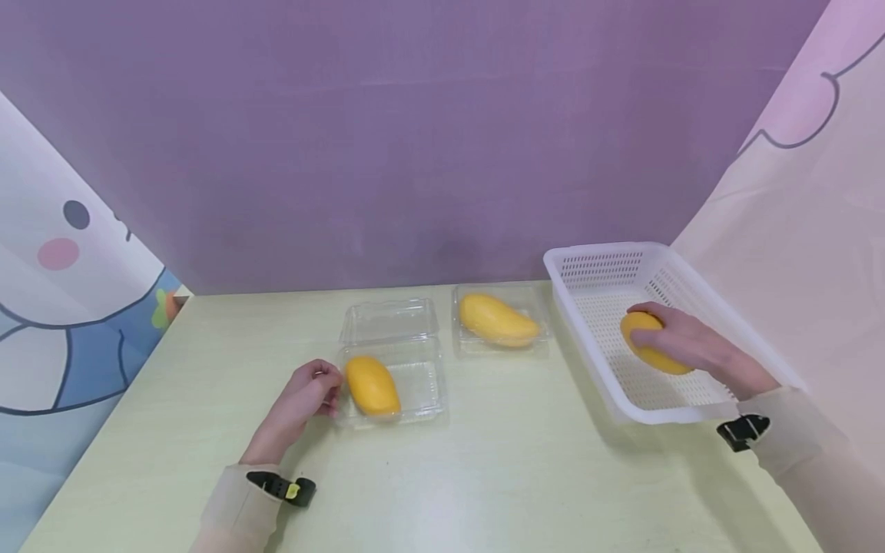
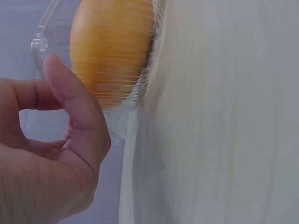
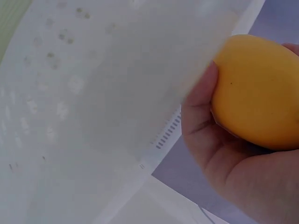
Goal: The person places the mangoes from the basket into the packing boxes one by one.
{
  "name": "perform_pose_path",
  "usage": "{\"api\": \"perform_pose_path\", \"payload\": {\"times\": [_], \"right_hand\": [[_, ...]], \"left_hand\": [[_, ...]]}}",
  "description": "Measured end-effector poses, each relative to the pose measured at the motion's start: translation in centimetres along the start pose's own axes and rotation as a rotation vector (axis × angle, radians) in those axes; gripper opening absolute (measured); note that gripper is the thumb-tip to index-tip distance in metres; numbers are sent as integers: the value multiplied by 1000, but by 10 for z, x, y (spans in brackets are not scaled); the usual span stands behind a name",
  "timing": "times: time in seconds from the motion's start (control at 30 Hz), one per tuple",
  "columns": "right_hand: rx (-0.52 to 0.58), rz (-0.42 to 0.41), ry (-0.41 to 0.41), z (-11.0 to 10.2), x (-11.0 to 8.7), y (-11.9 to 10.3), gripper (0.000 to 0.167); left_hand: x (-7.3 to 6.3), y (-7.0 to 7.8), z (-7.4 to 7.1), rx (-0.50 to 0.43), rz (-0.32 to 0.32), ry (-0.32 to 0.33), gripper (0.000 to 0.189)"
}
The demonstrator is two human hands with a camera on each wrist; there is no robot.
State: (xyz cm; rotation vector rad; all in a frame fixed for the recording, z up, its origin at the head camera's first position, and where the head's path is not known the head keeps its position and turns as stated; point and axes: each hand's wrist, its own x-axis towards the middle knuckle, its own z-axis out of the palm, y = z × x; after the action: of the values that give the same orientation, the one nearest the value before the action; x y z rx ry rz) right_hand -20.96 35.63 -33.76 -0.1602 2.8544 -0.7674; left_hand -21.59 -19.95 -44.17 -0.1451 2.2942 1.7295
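My right hand [image 1: 667,334] grips a yellow mango [image 1: 650,349] over the inside of a white plastic basket [image 1: 588,346]; in the right wrist view, fingers and thumb curl round the mango [image 3: 261,93]. At the left, my left hand [image 1: 314,388] pinches the left edge of a clear plastic clamshell box [image 1: 422,388], its thumb overlapping the plastic in the left wrist view. The box's lid [image 1: 390,319] lies folded back. A second mango [image 1: 373,386] lies in the left half of this box, right beside the left fingertips.
Another clear box [image 1: 542,307] holding a third mango [image 1: 498,319] stands at the back, between the open box and the basket. A purple backdrop [image 1: 415,153] rises behind the pale table [image 1: 442,491], with printed cloth [image 1: 62,322] along the left side.
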Motion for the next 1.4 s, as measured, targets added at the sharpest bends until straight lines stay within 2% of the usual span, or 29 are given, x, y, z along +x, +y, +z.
{"api": "perform_pose_path", "payload": {"times": [0.17, 0.77, 1.07, 1.4], "right_hand": [[-1, -18, 25, -2, -1, -8, 49], [63, -26, 37, -6, -1, -45, 53], [83, -71, 55, -4, -1, -70, 52], [91, -92, 66, 1, 1, -87, 53]], "left_hand": [[1, 0, 1, -1, -9, 5, 21], [2, 0, -2, -8, -9, 8, 22], [2, -2, -1, -15, -11, -2, 22], [3, -3, -1, -18, -10, -2, 23]]}}
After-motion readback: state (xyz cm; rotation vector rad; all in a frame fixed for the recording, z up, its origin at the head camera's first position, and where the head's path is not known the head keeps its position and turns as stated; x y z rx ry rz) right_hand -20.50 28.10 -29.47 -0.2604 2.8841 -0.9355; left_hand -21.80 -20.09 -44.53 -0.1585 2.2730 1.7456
